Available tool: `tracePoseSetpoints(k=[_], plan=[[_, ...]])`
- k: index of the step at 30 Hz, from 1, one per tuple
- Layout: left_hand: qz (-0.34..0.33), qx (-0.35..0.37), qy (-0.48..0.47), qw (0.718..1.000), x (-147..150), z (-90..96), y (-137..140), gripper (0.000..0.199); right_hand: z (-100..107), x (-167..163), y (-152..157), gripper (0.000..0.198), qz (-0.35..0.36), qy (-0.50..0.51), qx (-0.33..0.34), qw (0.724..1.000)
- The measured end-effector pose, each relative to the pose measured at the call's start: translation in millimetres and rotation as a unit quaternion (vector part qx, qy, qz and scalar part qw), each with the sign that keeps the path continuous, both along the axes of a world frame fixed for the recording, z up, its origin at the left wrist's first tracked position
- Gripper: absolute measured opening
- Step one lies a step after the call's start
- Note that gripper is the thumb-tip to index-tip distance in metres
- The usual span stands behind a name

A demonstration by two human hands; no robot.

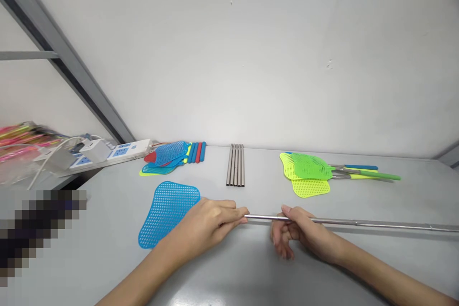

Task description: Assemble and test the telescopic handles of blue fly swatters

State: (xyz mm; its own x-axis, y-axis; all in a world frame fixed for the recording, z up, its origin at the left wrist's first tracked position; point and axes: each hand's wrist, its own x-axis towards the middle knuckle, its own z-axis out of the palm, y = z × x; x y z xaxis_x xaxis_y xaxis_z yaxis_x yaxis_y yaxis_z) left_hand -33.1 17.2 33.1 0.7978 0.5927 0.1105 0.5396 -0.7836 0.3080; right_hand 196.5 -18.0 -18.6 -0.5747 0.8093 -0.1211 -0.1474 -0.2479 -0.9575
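Observation:
My left hand (215, 220) is closed, with its fingertips pinched at the thin end of an extended telescopic metal rod (376, 224). A blue mesh fly swatter head (168, 213) lies against that hand; its neck is hidden under the fingers, where it appears to meet the rod. My right hand (301, 232) has the same rod between thumb and index finger, its other fingers loosely curled below. The rod stretches right, past the frame's edge. Behind my hands stands a row of several short collapsed metal rods (235, 165).
At back left lie stacked swatter heads (168, 155) and several foam-like grips (196, 152). Swatters with green and yellow heads (310, 172) lie at right, handles pointing right. A power strip (122, 152) with plugs and a bagged bundle (25, 146) occupy the left. A wall (251, 57) backs the table.

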Motion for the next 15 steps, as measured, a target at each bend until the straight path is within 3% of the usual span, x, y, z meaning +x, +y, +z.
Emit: tracePoseSetpoints(k=[15], plan=[[-0.014, 0.106, -0.013, 0.994, 10.1, 0.8, -12.3, 0.025, 2.0, -6.4, -4.8, 0.062, 0.010, -0.005, -0.014, 1.000]])
